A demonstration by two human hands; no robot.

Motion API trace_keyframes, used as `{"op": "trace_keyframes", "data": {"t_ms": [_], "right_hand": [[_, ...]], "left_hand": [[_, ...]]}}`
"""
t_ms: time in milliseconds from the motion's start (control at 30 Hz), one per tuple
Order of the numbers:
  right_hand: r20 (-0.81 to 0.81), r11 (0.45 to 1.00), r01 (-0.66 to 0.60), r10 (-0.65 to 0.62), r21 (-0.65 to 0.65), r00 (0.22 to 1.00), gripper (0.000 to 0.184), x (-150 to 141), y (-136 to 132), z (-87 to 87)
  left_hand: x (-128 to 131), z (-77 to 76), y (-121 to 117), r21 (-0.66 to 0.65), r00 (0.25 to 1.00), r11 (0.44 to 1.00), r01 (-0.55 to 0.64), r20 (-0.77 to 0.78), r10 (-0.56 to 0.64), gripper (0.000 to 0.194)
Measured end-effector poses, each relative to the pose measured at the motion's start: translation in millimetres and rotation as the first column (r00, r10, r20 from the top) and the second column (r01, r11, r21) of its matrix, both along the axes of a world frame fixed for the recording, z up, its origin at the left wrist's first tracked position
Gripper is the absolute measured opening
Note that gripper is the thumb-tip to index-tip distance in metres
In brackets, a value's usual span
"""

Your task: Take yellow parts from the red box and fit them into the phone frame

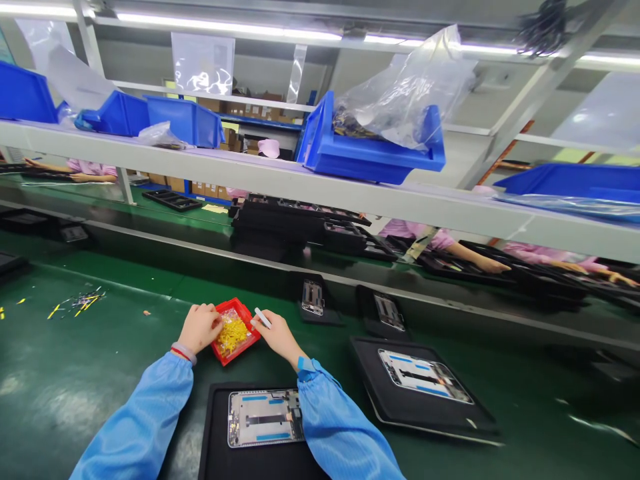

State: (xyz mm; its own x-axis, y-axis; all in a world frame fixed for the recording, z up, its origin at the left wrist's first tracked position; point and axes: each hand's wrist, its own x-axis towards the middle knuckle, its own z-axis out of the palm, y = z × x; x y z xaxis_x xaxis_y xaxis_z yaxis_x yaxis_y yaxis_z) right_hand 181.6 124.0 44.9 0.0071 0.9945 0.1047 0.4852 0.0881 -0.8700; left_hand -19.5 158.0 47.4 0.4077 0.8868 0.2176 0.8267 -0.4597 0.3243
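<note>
Over red tray, left hand curled at yellow strips, grip unclear; right hand pinching white stick.

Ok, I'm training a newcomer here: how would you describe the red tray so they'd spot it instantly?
Start at the green work surface in front of the person. Between their left hand and right hand sits a small red plastic tray, the only red tray, heaped with small yellow pieces.
</note>
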Motion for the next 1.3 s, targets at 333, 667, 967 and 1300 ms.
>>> {"op": "trace_keyframes", "data": {"t_ms": [333,667,967,1300], "right_hand": [[0.0,0.997,-0.072,0.072,-0.013,0.997,0.009,14.2,-31.1,9.4],[0.001,0.992,-0.125,0.125,-0.034,0.992,0.008,31.5,-66.0,10.1],[0.448,0.997,-0.074,0.072,-0.013,0.891,0.02,65.5,-145.0,-21.9],[0.749,0.826,-0.383,-0.07,0.414,0.658,0.011,30.5,-181.1,-101.6]], "left_hand": [[20.2,0.7,-18.4,0.034,0.975,0.982,0.184,0.12,-0.187,0.021],[47.9,-1.0,-46.6,0.04,0.82,0.882,0.47,0.351,-0.452,0.01],[46.7,-15.5,-117.5,-0.075,0.868,0.893,0.444,0.284,-0.408,0.015],[41.3,-34.4,-156.4,-0.176,0.881,0.891,0.418,0.316,-0.351,0.016]]}}
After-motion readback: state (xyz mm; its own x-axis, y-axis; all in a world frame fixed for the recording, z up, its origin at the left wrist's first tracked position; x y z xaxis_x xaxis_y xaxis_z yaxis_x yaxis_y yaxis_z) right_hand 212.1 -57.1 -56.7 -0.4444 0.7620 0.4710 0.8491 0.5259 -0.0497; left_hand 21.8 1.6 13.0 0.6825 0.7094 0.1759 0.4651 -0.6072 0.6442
